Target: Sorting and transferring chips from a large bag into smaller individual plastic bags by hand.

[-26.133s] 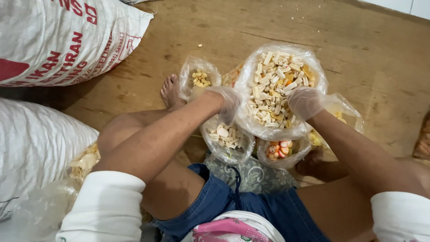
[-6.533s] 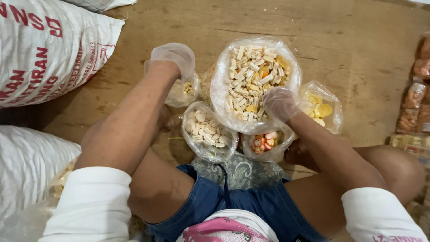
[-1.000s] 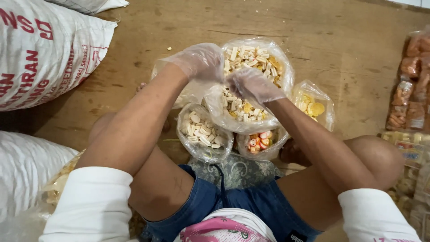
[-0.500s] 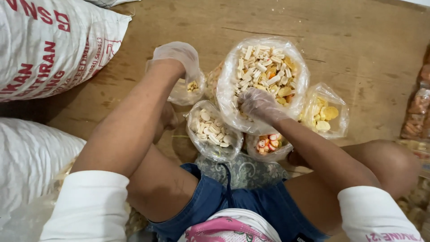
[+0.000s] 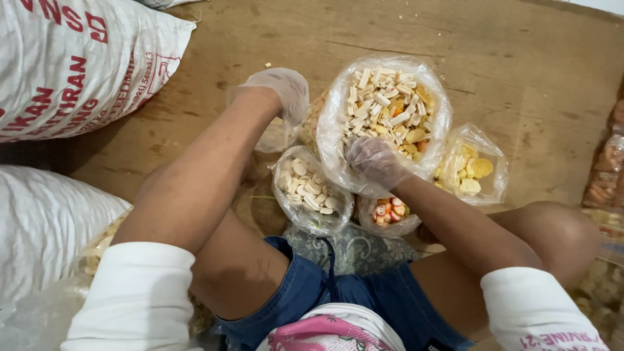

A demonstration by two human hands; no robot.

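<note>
While the person sits on the wooden floor [image 5: 520, 58] with knees apart, both gloved hands work among open clear bags of snack crackers. The right hand [image 5: 376, 161] rests on the near edge of the big bag [image 5: 390, 110], which holds pale stick-shaped and yellow pieces; its fingers [image 5: 364, 151] are curled loosely down into the crackers, but whether they pinch any piece cannot be told through the thin glove. The left hand [image 5: 281, 94] is raised just beside the big bag's left side, over a small bag [image 5: 276, 135] that it mostly covers; its fingers are bent downward and hidden from view, so their grip cannot be told.

Between the arms sits a bag of white round crackers [image 5: 312, 192], touching the big bag. Under the right wrist, a bag of red and white pieces [image 5: 389, 213] is half hidden. A bag of yellow crackers [image 5: 473, 170] stands to the right. Large white sacks [image 5: 78, 65] lie at left, and packed snack bags [image 5: 608, 169] are cut off at the right edge.
</note>
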